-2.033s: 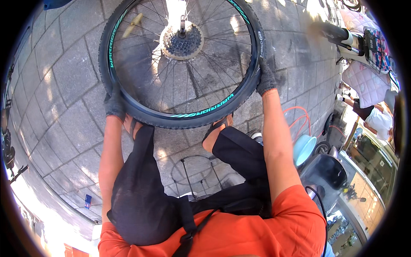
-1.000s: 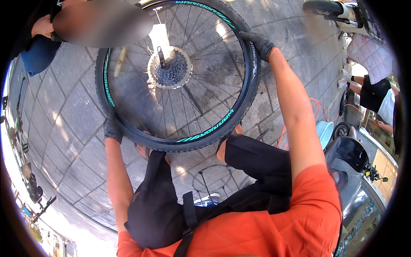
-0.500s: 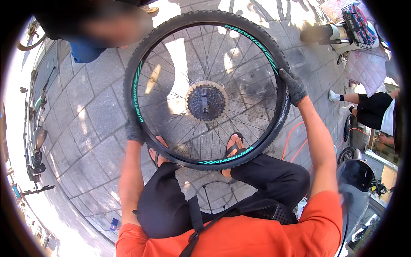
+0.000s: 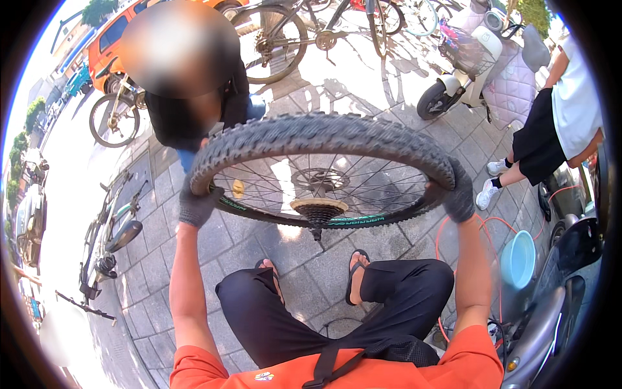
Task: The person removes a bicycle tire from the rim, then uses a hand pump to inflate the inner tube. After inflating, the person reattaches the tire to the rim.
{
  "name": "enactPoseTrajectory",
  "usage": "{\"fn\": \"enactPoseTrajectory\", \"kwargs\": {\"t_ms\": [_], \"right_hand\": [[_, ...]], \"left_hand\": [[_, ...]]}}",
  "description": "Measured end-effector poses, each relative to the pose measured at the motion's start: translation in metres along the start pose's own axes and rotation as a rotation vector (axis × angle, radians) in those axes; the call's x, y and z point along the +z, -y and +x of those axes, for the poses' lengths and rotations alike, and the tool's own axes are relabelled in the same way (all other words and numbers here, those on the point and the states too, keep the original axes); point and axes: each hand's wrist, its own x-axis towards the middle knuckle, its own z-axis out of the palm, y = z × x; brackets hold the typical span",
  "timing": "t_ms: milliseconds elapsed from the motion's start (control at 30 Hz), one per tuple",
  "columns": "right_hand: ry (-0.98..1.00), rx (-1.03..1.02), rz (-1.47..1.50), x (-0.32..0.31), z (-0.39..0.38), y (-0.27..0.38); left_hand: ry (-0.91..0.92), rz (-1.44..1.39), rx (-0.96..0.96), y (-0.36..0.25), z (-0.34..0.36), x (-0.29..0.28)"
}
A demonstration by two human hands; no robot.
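Observation:
A bicycle wheel [image 4: 324, 135] with a knobbly black tyre is held up in front of me, tilted so that its tread faces me along the far side. My left hand [image 4: 196, 203], in a dark grey glove, grips the tyre's left side. On the opposite side my right hand [image 4: 460, 193], gloved alike, is wrapped round the tyre. At the hub, a sprocket cassette [image 4: 317, 209] points towards me and down, with a disc rotor [image 4: 322, 176] behind it. A yellow reflector [image 4: 238, 188] sits among the spokes. Most of my fingers are hidden behind the tyre.
A person in dark clothing [image 4: 234, 97] is close beyond the wheel's left side. At right stand another person [image 4: 551, 129], a scooter [image 4: 489, 52], a light-blue bucket [image 4: 518, 260] and an orange hose [image 4: 439, 243]. A bicycle [image 4: 103, 240] lies on the paving at left.
The wheel has tipped from nearly face-on to a steep slant, and both hands still hold it. My view has lifted, showing more of the street and the person opposite.

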Motion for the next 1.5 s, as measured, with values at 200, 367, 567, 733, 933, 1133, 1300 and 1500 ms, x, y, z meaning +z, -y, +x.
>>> {"fn": "enactPoseTrajectory", "kwargs": {"t_ms": [200,367,567,733,933,1133,1300,1500], "right_hand": [[0.025,-0.229,-0.258,0.027,-0.034,0.004],[0.336,-0.341,-0.398,0.062,-0.043,0.016],[0.308,-0.497,-0.453,0.114,-0.022,0.049],[0.349,-0.337,-0.242,0.098,-0.041,0.025],[0.477,-0.340,-0.314,0.113,-0.026,0.017],[0.512,-0.276,-0.382,0.085,-0.020,-0.005],[0.582,-0.509,-0.427,0.108,-0.038,0.106],[0.447,-0.631,-0.554,0.123,-0.024,0.077]], "left_hand": [[0.145,-0.063,0.245,-0.039,-0.048,0.000],[0.115,0.526,0.665,-0.103,-0.074,0.064],[0.014,0.482,0.305,-0.076,-0.077,0.039],[0.165,0.446,0.324,-0.094,-0.073,0.037],[0.335,0.408,0.250,-0.086,-0.083,0.024],[0.454,0.420,0.101,-0.132,-0.095,0.043],[0.595,0.514,0.096,-0.153,-0.111,0.052],[0.524,0.688,0.156,-0.184,-0.100,0.057]]}}
